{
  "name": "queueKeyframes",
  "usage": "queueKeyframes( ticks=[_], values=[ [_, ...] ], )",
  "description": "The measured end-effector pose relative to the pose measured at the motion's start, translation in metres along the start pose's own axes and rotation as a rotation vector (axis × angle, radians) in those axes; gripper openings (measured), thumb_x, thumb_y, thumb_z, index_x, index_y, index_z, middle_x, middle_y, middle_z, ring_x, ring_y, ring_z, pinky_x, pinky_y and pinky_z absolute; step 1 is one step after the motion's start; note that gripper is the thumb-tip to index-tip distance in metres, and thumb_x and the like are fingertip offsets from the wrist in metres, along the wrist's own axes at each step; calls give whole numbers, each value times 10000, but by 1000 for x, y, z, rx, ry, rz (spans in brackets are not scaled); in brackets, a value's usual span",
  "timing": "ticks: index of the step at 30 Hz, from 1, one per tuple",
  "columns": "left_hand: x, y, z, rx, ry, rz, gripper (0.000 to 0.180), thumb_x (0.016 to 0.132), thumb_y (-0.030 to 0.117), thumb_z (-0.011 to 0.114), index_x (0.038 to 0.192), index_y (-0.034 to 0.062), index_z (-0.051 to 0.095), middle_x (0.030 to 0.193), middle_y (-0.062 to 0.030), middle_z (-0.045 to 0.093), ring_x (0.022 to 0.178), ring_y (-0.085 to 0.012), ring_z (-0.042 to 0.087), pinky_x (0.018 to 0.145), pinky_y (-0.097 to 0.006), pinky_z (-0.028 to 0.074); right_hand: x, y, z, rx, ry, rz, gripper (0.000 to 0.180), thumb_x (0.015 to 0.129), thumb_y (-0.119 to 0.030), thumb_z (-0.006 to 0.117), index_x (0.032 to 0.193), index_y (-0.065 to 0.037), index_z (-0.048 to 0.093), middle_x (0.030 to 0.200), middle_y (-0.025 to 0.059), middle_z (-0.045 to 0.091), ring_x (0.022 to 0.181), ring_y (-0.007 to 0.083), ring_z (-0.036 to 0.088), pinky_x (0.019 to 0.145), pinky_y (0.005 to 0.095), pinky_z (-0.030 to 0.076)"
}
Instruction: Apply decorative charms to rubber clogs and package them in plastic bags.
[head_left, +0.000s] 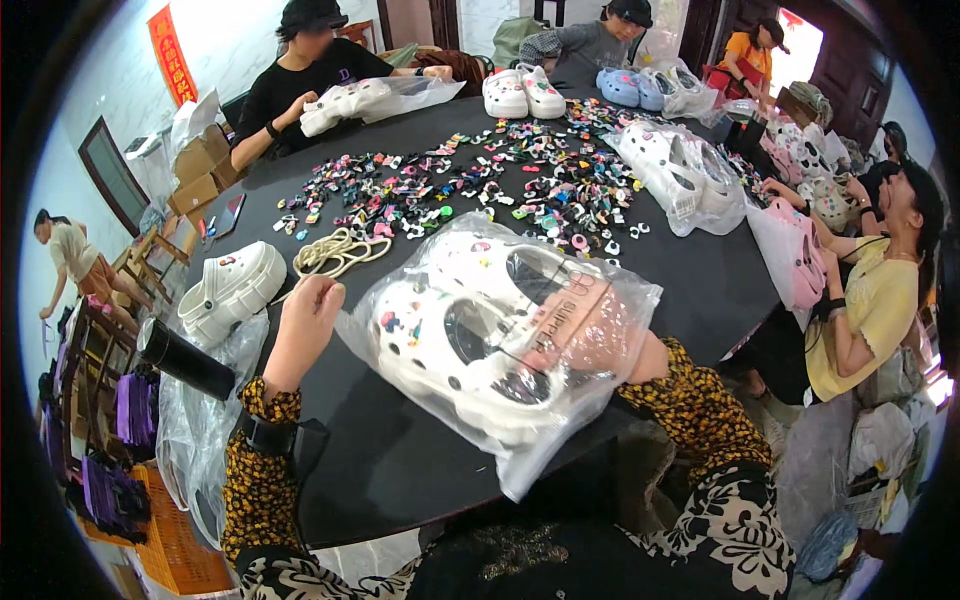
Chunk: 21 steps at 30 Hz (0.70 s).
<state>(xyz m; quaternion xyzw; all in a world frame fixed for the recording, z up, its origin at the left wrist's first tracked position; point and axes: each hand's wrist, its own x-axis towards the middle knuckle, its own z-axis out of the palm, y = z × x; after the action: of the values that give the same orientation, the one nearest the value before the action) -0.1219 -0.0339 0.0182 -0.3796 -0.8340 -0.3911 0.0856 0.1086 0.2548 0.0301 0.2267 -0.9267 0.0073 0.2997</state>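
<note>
A pair of white clogs (440, 345) with small colourful charms lies tilted in a clear plastic bag (525, 465) above the near table edge. My right hand (590, 325) shows through the printed plastic, its fingers gripping the heel end of the clogs. To the left of the bag my left hand (312, 315) is raised, its fingers curled together. Whatever it may hold is hidden. Just behind it a bundle of beige cord (340, 252) rests on the table. One white clog (232, 285) stands at the table's left edge.
Loose charms (400, 190) are scattered across the dark table (390, 470). A bagged white pair (685, 175) lies at right, and unbagged white clogs (523, 92) stand at the back. A black cylinder (185, 358) is at left. Several people sit around the table.
</note>
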Motion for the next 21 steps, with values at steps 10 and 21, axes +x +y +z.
queueKeyframes(
  ticks=[10, 21],
  values=[
    [9, 12, 25, -465, -537, -457, 502, 989, 445, 421, 1022, -22, 603, 888, -47, 616, 781, -131, 566, 684, -273, 458, -12, -19, -56, 63, 43, -169, 145, 608, -251, 621, 677, -139, 559, 672, -6, 468, 606, 181, 493, 567, 336, 390],
    [31, 71, 56, -941, -603, -618, 576, 970, 508, 427, 1211, 4, 567, 1119, -46, 641, 879, -86, 620, 583, -205, 475, -27, -33, -103, -40, -32, -206, 156, 603, -269, 595, 707, -156, 562, 731, -23, 490, 695, 158, 525, 609, 318, 408]
  ],
)
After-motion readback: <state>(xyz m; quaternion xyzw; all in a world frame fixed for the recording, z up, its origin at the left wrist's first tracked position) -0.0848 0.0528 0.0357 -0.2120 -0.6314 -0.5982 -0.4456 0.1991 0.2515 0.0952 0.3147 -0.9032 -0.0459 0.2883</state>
